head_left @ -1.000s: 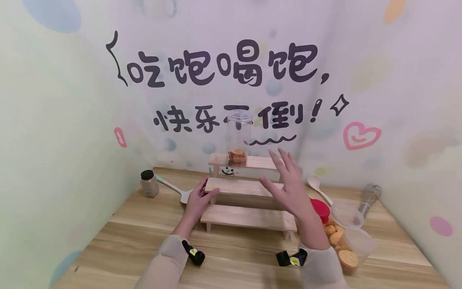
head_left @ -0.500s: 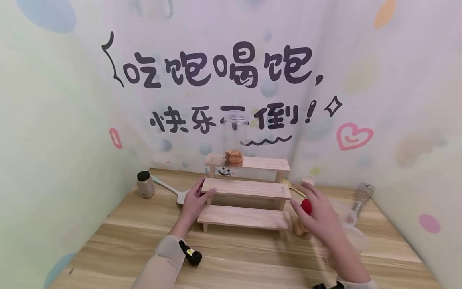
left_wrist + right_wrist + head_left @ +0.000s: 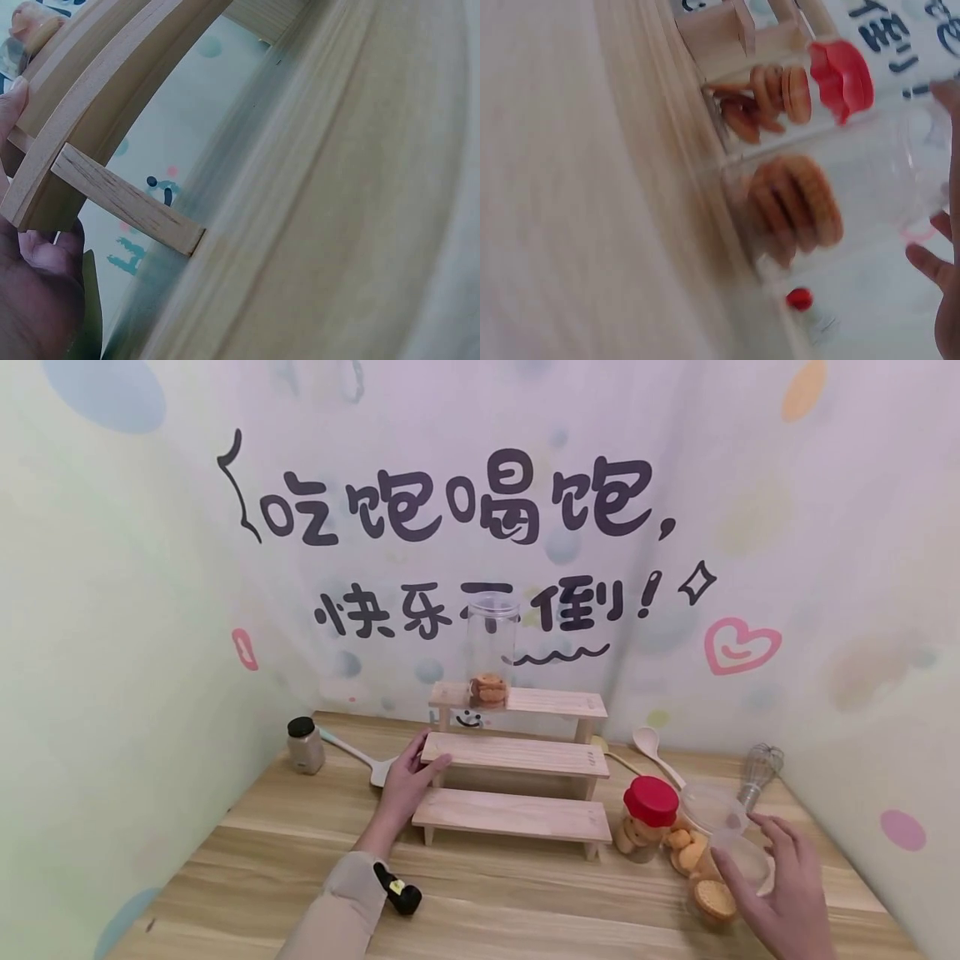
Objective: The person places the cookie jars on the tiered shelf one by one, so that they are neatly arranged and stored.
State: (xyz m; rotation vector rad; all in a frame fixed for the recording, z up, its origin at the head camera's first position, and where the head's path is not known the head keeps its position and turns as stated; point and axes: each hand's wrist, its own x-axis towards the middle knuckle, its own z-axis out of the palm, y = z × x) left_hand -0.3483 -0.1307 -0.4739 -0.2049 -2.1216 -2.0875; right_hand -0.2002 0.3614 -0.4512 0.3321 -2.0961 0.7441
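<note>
A three-tier wooden shelf stand (image 3: 517, 753) stands at mid-table. My left hand (image 3: 405, 781) grips the left end of its middle tier, thumb on top, fingers beneath in the left wrist view. An uncapped clear jar (image 3: 492, 643) with a few cookies stands on the top tier. At the right, my right hand (image 3: 787, 877) is spread beside the mouth of a clear jar (image 3: 742, 864) with round sandwich cookies (image 3: 795, 206) at its bottom, thumb and fingers apart. Left of that jar are a red-lidded cookie jar (image 3: 649, 814) and another clear jar (image 3: 708, 806) with cookies.
A black-capped shaker jar (image 3: 304, 746) and a white spatula (image 3: 378, 770) lie left of the stand. Behind the jars are a white spoon (image 3: 660, 756), a yellowish utensil (image 3: 622, 757) and a whisk (image 3: 757, 777). A printed wall hanging closes off the back.
My right hand has moved from beside the stand's middle tier, right and toward me past the red-lidded jar, to the front-right cookie jar. My left hand keeps its grip on the stand.
</note>
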